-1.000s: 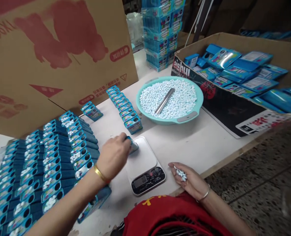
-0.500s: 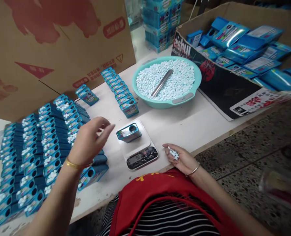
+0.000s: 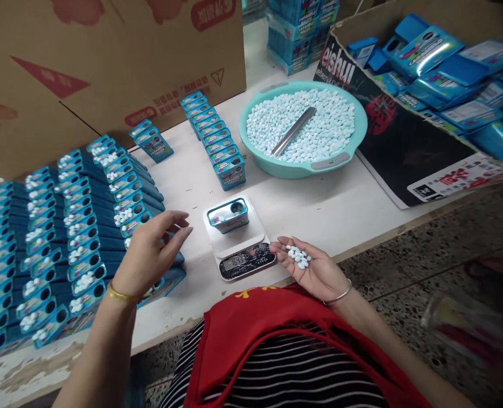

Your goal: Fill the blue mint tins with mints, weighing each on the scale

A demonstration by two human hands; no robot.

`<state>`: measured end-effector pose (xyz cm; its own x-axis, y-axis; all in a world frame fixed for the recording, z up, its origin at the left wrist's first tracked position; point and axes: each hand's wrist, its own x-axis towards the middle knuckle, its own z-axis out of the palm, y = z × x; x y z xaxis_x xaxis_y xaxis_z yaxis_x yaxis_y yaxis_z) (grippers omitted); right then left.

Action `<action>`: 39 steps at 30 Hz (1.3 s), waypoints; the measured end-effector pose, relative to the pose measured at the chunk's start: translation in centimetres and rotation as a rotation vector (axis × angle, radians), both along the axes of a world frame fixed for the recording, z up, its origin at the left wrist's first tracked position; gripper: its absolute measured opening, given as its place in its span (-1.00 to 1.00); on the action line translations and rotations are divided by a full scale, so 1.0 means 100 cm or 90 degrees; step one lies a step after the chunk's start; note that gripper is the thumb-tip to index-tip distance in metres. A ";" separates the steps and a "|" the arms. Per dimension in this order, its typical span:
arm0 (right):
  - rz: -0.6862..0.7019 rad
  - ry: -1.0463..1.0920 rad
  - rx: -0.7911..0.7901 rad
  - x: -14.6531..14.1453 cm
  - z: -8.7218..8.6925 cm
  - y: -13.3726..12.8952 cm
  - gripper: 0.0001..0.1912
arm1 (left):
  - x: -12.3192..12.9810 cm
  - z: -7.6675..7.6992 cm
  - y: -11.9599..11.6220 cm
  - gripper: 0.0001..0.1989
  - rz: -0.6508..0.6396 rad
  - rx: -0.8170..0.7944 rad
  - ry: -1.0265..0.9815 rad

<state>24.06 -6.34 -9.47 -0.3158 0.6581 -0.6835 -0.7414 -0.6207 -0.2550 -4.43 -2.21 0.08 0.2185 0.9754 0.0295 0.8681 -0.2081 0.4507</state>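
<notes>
A blue tin (image 3: 229,216) stands on the white scale (image 3: 239,242), whose display is lit. Left of the scale, over the edge of the tin rows, my left hand (image 3: 156,243) hovers with fingers apart, holding nothing. My right hand (image 3: 311,269) is palm up, to the right of the scale, with several small white candies (image 3: 299,256) lying in its cupped palm. Behind the scale is a turquoise basin (image 3: 296,168) full of the same candies, with a metal scoop (image 3: 294,131) lying on top.
Rows of blue tins (image 3: 81,226) with candies on their tops fill the left. A short row of tins (image 3: 217,144) and a pair (image 3: 153,141) stand farther back. A big carton (image 3: 107,62) is behind; an open box (image 3: 383,136) of tins is at right.
The scale display now shows a different reading. My right palm has opened wider, showing more of the candies. The camera view has shifted slightly. The tin remains on the scale.
</notes>
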 end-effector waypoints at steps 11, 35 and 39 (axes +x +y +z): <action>0.037 0.068 0.048 -0.020 0.009 0.010 -0.78 | 0.024 -0.010 0.010 -0.83 -0.112 0.074 -0.008; -0.073 0.242 -0.011 -0.072 0.014 0.037 -0.77 | 0.054 -0.018 0.015 -0.73 -0.355 0.410 0.303; -0.095 0.236 -0.082 -0.077 0.029 0.044 -0.71 | 0.050 -0.016 0.009 -0.74 -0.381 0.490 0.298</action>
